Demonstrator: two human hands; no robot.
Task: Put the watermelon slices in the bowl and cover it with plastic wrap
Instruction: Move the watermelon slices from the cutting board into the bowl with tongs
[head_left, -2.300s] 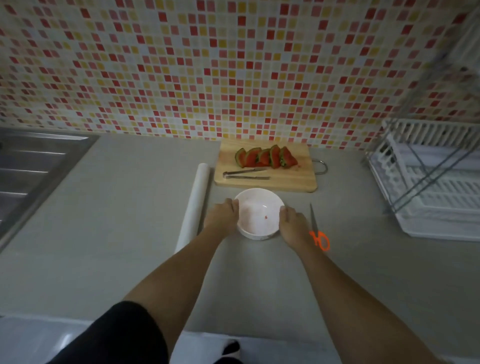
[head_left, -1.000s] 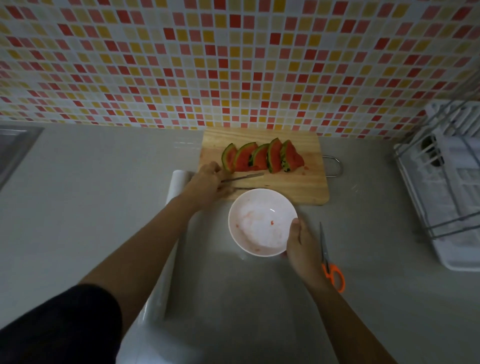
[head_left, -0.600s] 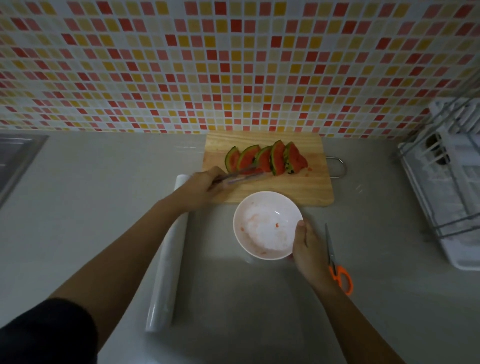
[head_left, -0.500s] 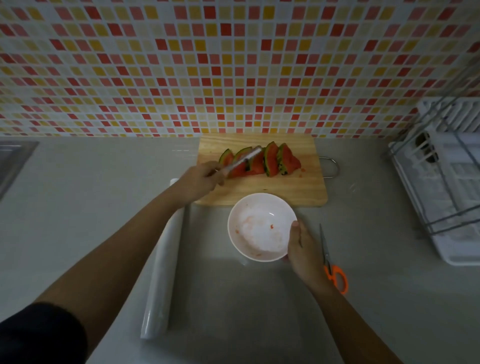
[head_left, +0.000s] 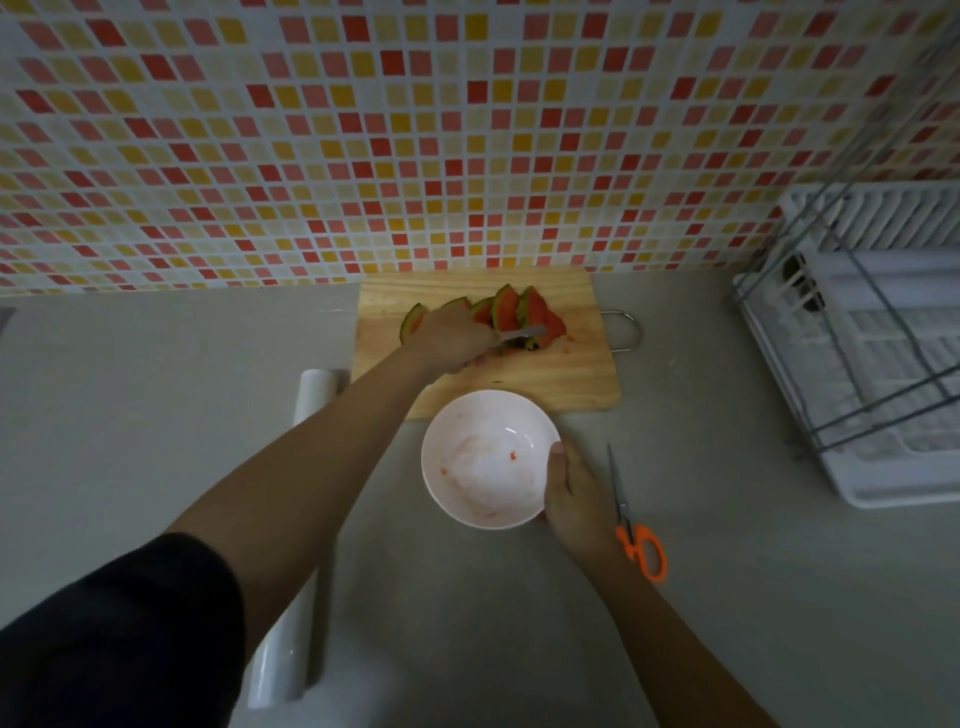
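Mosaic tiles in red, orange and yellow back a pale grey countertop (head_left: 156, 415) in dim light. On it, the left hand (head_left: 452, 338) is clenched round a pair of metal tongs (head_left: 519, 333), whose tips point right and reach in among the watermelon slices (head_left: 511, 317). Whether the tongs have closed on a slice cannot be told. These slices stand on edge in a leaning row, green rinds up and to the left, red flesh facing right; the row's long axis runs left to right along the back half of a wooden cutting board (head_left: 571, 374). That board lies against the countertop's back edge, its long side parallel to the wall, with a metal loop handle (head_left: 626, 332) at its right end.

Just in front of the board sits a white bowl (head_left: 488, 460), mouth up, smeared with pink juice and a few red specks, no slices in it. The right hand (head_left: 576, 499) grasps its right rim, thumb over the lip.

Orange-handled scissors (head_left: 631, 519) lie just right of that hand, blades pointing toward the wall. A roll of plastic wrap (head_left: 291, 597) lies left of the bowl, its long axis running front to back, partly hidden under the left forearm. A white dish rack (head_left: 883, 364) stands at the right edge. No writing can be read anywhere.
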